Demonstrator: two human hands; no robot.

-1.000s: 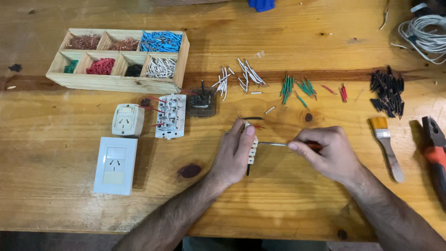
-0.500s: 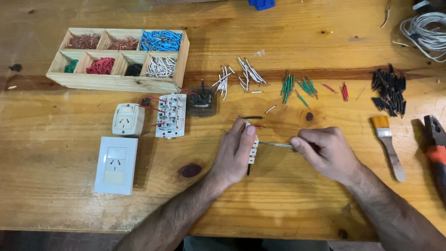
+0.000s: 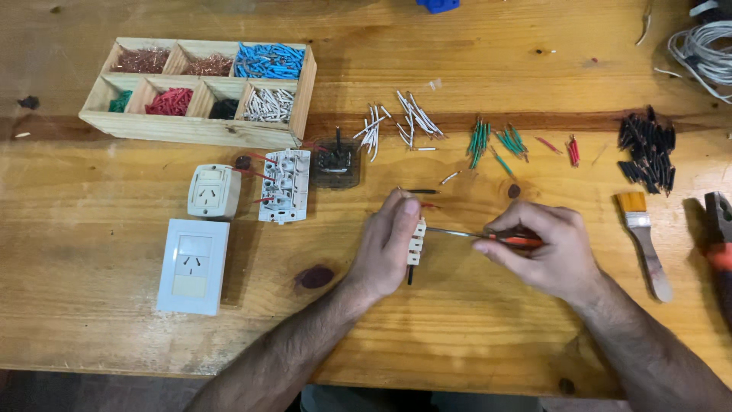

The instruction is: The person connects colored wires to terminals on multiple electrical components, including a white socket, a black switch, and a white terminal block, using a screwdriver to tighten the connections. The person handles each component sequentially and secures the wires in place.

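Note:
My left hand (image 3: 389,243) pinches a small white electrical module (image 3: 415,243) against the wooden table (image 3: 457,336), with short red and black wires sticking out of it. My right hand (image 3: 545,248) grips a screwdriver (image 3: 488,236) with a red handle. Its thin metal shaft lies level and its tip meets the right side of the module.
A wooden compartment box (image 3: 200,90) of coloured wire pieces stands at the back left. Near it lie a white socket (image 3: 213,191), a white wall plate (image 3: 193,265), a wired module frame (image 3: 284,185), white (image 3: 396,122), green (image 3: 496,141) and black (image 3: 646,149) wire pieces, a paintbrush (image 3: 644,240) and pliers (image 3: 720,252).
Both hands stay nearly in place. My right hand has shifted slightly on the screwdriver handle while the tip stays at the module.

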